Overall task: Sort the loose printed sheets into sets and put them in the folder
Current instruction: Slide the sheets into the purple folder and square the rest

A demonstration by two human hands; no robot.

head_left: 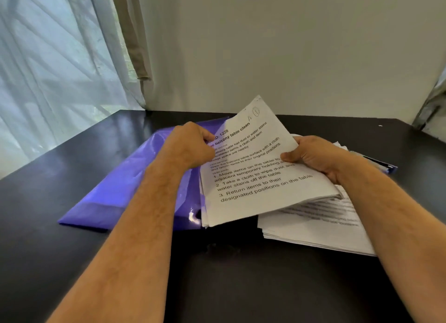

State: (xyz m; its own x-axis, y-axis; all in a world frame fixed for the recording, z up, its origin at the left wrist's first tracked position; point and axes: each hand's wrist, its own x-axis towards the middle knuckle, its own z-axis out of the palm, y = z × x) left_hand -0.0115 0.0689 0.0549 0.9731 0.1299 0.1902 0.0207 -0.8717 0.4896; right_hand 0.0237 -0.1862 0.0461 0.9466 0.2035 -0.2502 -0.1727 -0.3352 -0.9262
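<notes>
**Both hands on one set of sheets, above the table**

I see the left hand (190,145) with fingers curled tight, pinching the left edge of the set (253,168) near its top; thumb tip shows at the paper's margin. Wrist bent, forearm running in from near left.

Right hand (313,157) grasps the set's right edge: thumb (288,156) pressed flat on the printed face, the other fingers wrapped underneath, out of sight. Forearm comes in from near right.

The set is several sheets thick, tilted, far corner raised, lifted off the table (72,214). Top sheet carries printed text, with a handwritten "A" and a circled mark at the far corner.

Folder (135,182), purple and translucent, lies flat to the left, partly under the left hand and the set's left edge.

Stack (313,228) of more sheets lies on the table to the right, below the right hand. I cannot tell whether the set touches it.

Pen (383,165) lies far right, partly hidden by the right hand.
</notes>
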